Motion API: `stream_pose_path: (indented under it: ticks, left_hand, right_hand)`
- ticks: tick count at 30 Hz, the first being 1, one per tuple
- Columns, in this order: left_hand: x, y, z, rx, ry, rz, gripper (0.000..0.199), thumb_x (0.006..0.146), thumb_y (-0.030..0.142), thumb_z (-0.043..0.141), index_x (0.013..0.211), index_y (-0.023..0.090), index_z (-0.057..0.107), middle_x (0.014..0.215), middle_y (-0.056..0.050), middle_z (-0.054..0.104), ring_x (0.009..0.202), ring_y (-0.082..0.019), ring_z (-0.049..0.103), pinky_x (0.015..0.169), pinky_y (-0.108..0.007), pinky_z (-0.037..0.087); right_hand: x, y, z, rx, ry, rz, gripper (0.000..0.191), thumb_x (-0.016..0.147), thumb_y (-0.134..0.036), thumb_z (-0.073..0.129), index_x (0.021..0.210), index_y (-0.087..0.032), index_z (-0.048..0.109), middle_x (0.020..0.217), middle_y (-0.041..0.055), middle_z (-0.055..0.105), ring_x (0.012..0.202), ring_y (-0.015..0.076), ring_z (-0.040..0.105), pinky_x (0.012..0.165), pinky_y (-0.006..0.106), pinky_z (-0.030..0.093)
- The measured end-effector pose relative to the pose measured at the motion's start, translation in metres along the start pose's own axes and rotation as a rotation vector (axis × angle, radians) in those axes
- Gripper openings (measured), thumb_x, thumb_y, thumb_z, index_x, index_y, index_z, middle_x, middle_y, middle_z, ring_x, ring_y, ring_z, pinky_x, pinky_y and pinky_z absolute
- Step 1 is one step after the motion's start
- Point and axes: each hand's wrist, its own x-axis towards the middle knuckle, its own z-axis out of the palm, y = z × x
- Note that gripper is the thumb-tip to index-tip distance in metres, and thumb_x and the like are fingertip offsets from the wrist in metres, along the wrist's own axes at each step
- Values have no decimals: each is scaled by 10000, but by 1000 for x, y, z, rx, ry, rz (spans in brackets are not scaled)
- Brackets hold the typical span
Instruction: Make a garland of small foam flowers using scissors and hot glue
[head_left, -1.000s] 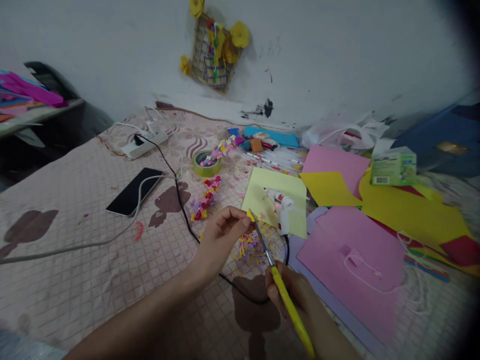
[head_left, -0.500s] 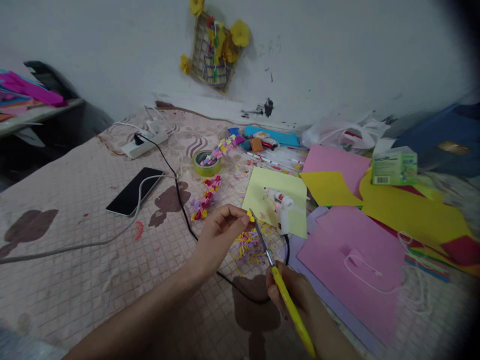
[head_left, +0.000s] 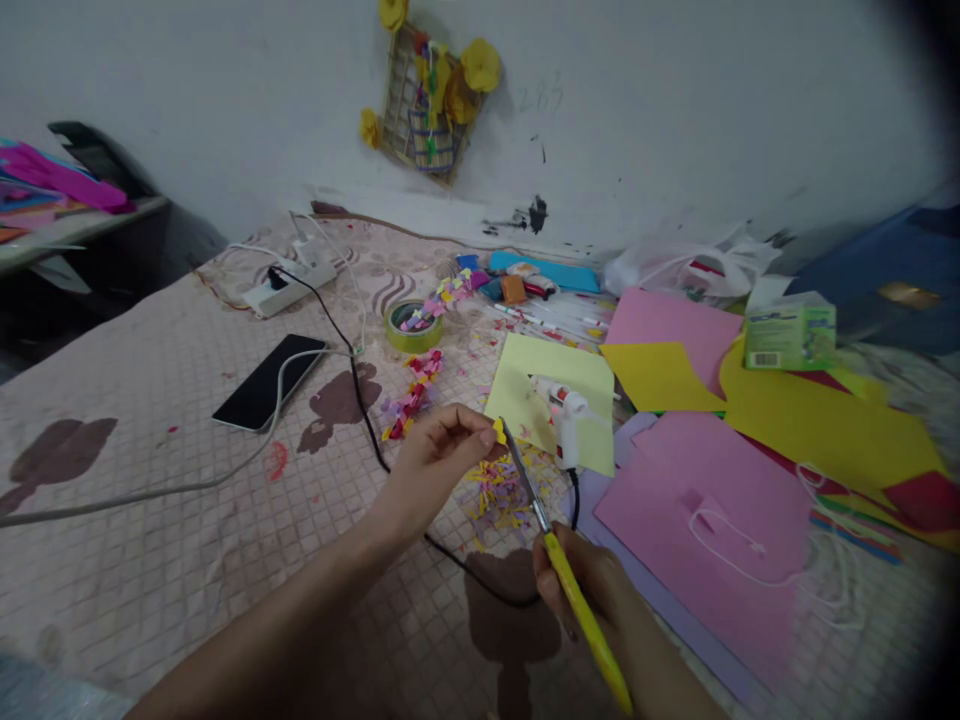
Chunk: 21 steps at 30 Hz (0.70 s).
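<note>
Left hand (head_left: 442,455) pinching small yellow piece (head_left: 499,431), right hand (head_left: 600,580) gripping yellow-handled tool (head_left: 560,562), likely scissors

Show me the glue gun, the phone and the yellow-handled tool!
Glue gun (head_left: 568,431), head view: its white grip.
Phone (head_left: 261,384), head view: its dark screen.
Yellow-handled tool (head_left: 563,567), head view: its handle, near the metal.
</note>
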Motion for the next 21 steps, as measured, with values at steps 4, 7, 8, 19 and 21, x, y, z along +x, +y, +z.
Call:
stream_pose_path:
  ticks: [4,7,8,19,21]
  left_hand:
    - [2,5,-4,44,-27,-5,124,769,247,649,734,138,601,709,-4,634,685,-93,582,703,-219,453]
    - [3,8,-5,70,-56,-4,122,768,243,645,731,135,602,727,-8,633,694,-96,579,701,-222,454]
    - [3,9,-6,80,-64,-2,122,769,243,643,731,134,602,730,-10,633,695,-96,577,697,-221,455]
    - [1,6,-3,102,-83,-17,139,764,254,646,732,128,596,725,-16,619,686,-101,569,687,-231,453]
    - [1,5,-2,91,-80,-19,140,763,252,649,732,128,593,728,-14,618,688,-98,567,689,-226,451]
  right_hand:
    - [0,-1,-2,77,19,28,241,718,-412,542,665,-203,434,551,-39,392,505,100,343,459,220,281]
    - [4,-3,-3,173,10,89,301,691,-474,559,632,-211,424,537,-37,388,488,98,339,451,219,313]
    - [6,-5,-3,239,-3,129,338,693,-520,527,616,-215,402,540,-35,376,482,97,337,451,222,332]
    - [10,2,-1,320,-24,133,352,630,-528,572,618,-209,425,500,-60,348,447,75,278,424,214,244]
    - [8,8,-1,236,-17,74,281,633,-445,599,648,-194,474,512,-56,387,454,73,297,429,211,236]
